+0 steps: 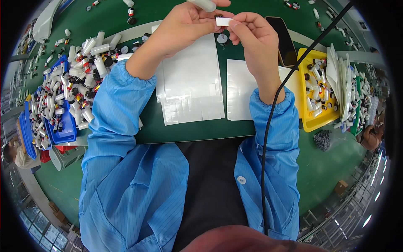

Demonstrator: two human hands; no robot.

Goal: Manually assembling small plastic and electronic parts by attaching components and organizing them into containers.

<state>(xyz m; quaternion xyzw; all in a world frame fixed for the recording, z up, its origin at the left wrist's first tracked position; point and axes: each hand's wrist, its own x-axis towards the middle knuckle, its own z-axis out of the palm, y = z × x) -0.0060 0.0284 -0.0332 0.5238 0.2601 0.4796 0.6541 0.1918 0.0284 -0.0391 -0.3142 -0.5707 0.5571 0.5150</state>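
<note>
Near the top edge, my left hand (184, 27) is closed, with a white plastic tube (204, 4) across its fingers. By its fingertips is a small dark part (218, 17), and below that a pale round disc (222, 38); whether they are joined is hard to make out. My right hand (257, 37) pinches a small white rectangular piece, like a label (224, 21), between thumb and forefinger. The left end of that piece touches the left hand's fingertips and the dark part. Beneath my hands lie glossy white label sheets (191, 80).
To the left, blue bins (65, 133) overflow with white tubes. A yellow bin (308, 122) with similar small parts stands at right, beside a black phone (280, 40). Another white sheet (240, 94) lies under my right forearm. A black cable (275, 103) crosses in front of that arm.
</note>
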